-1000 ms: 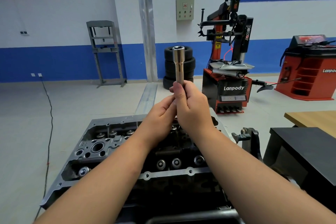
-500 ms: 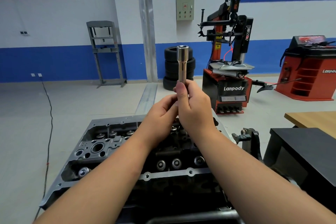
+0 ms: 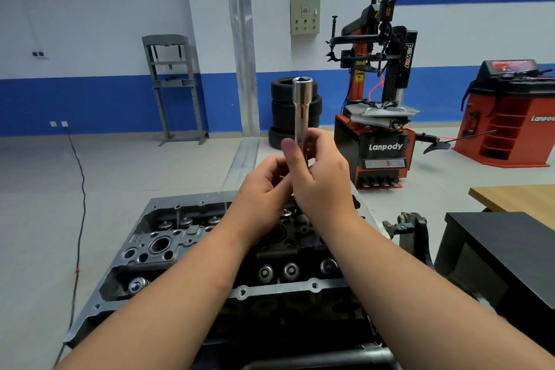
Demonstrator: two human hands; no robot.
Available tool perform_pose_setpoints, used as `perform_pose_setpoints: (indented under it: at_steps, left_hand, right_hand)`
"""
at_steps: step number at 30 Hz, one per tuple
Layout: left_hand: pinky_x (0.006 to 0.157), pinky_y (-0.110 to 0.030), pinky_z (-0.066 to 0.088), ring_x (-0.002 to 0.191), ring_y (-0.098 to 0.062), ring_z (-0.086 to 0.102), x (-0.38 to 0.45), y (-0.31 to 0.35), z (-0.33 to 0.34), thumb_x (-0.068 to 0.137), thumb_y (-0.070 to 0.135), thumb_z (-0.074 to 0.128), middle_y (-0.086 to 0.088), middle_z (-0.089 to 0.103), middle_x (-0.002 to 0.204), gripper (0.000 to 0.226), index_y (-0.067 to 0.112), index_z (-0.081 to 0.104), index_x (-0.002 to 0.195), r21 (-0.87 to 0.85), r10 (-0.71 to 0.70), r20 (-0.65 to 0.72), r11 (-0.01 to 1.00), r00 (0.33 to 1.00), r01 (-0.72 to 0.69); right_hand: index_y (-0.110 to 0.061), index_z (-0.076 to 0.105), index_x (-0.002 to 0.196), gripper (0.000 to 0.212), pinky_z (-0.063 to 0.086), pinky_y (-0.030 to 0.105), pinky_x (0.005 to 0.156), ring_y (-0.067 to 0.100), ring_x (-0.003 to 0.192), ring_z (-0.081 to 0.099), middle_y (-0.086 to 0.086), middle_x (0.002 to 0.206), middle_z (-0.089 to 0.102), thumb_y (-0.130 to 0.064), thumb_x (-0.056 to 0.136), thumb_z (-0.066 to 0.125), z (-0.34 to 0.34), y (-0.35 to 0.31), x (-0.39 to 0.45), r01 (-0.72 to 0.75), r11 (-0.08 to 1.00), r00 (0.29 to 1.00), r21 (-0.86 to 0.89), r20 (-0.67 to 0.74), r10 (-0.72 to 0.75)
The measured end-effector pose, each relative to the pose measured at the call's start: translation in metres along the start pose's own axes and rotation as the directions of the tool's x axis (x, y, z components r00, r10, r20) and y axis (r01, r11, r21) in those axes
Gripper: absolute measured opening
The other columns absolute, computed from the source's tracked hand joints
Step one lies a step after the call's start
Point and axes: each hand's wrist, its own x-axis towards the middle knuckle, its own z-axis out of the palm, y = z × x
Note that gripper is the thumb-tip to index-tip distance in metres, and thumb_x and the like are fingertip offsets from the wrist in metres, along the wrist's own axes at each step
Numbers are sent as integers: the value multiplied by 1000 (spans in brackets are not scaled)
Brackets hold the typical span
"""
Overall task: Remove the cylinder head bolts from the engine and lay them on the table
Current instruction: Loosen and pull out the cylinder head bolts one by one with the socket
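Here the right hand (image 3: 322, 177) clamps the long socket (image 3: 301, 111) upright above the engine (image 3: 168, 249), while the left hand (image 3: 265, 186) pinches its lower end, probably to fit a tool.

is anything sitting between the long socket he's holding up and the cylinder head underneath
Nothing visible does, beyond the hands themselves. The right hand holds the long chrome deep socket upright, open end up; the left hand grips at its hidden lower end. Directly below lies the grey metal cylinder head, top open, no tool or cover over it.
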Motion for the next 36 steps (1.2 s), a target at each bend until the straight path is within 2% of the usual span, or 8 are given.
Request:
perform_pose_setpoints:
  at_steps: [3, 9, 15, 22, 26, 29, 34, 36]
  left_hand:
    - [75, -26, 60, 91, -11, 75, -1, 0, -1, 98, 40, 67, 5, 78, 102, 11, 39, 70, 108, -23, -4, -4, 1000, 1000, 4]
    - [82, -22, 56, 103, -6, 72, 0, 1, 2, 110, 34, 50, 9, 78, 109, 23, 31, 70, 122, -40, -18, 33, 999, 999, 19]
    - [85, -35, 61, 99, -12, 74, 1, -1, 0, 97, 46, 64, 6, 78, 106, 26, 30, 69, 117, 11, 6, -23, 1000, 1000, -5]
    - [82, -19, 57, 107, -5, 72, 0, -1, 2, 109, 40, 48, 12, 78, 112, 23, 36, 67, 121, -63, -31, 5, 998, 1000, 31]
    - [84, -27, 57, 103, -8, 73, 0, -1, 1, 105, 42, 57, 8, 78, 109, 20, 33, 70, 118, -25, -7, -9, 1000, 1000, 7]
    - [83, -30, 60, 100, -11, 74, 0, -2, 0, 94, 56, 63, 8, 78, 108, 22, 42, 70, 109, -15, -2, -8, 1000, 1000, 2]
    - [83, -22, 57, 107, -6, 72, 0, 1, 2, 104, 49, 50, 9, 77, 114, 32, 32, 67, 125, -92, -35, 20, 995, 999, 37]
    - [82, -20, 56, 103, -4, 72, -1, 2, 3, 107, 43, 49, 10, 78, 111, 28, 30, 67, 125, -59, -21, 17, 998, 1000, 22]
  right_hand:
    - [-23, 53, 92, 20, 40, 12, 63, 4, 74, 56, -15, 77, 54, -42, 95, 59, -1, 0, 0, 39, 999, 999, -22, -25, -39]
    - [-17, 61, 92, 29, 43, 24, 66, 10, 76, 57, -10, 77, 59, -38, 103, 44, 0, 0, 0, -5, 1000, 999, 27, 38, 4]
    - [-27, 52, 97, 15, 41, 8, 67, 2, 83, 59, -16, 83, 59, -35, 95, 64, -1, 2, 0, 5, 1000, 999, -16, -38, -6]
    - [-12, 67, 109, 36, 50, 34, 79, 18, 92, 61, -3, 93, 66, -36, 100, 41, 0, -2, -1, 37, 998, 998, -48, 47, -34]
    - [-25, 55, 103, 13, 43, 10, 68, 0, 82, 60, -17, 83, 60, -37, 100, 53, -1, 0, 0, 2, 1000, 1000, -5, 9, -2]
    - [-25, 50, 98, 15, 40, 5, 64, -6, 77, 58, -18, 79, 57, -34, 96, 62, -2, 0, 0, 27, 1000, 999, -14, -35, -28]
    - [-19, 62, 101, 24, 49, 28, 74, 14, 85, 60, -7, 85, 62, -36, 101, 46, 1, -1, 0, 36, 999, 998, -13, 58, -36]
    - [-18, 63, 101, 28, 48, 29, 74, 14, 87, 60, -5, 87, 64, -37, 102, 42, 1, -1, 0, 23, 1000, 998, -16, 66, -22]
